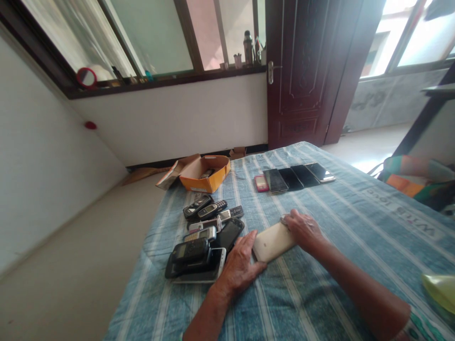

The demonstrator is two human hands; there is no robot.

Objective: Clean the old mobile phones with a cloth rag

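Note:
A cream-gold smartphone (273, 244) lies back up, slightly tilted, on the striped blue bedspread between my hands. My left hand (241, 265) grips its left end, thumb along the near edge and fingers at the far corner. At the opposite end, my right hand (304, 230) has its fingers curled over the top corner. Whether a small item is under those fingers cannot be made out. Just left of my left hand is a pile of old phones, among them a black phone (192, 249), a white-edged smartphone (218, 265) and a dark keypad phone (212, 208).
An open orange box (213, 181) with a phone inside stands at the bed's far left. Farther back, several dark smartphones (292, 178) lie in a row beside a small pink-edged item (261, 183). A yellow-green object (441, 290) rests at the right edge.

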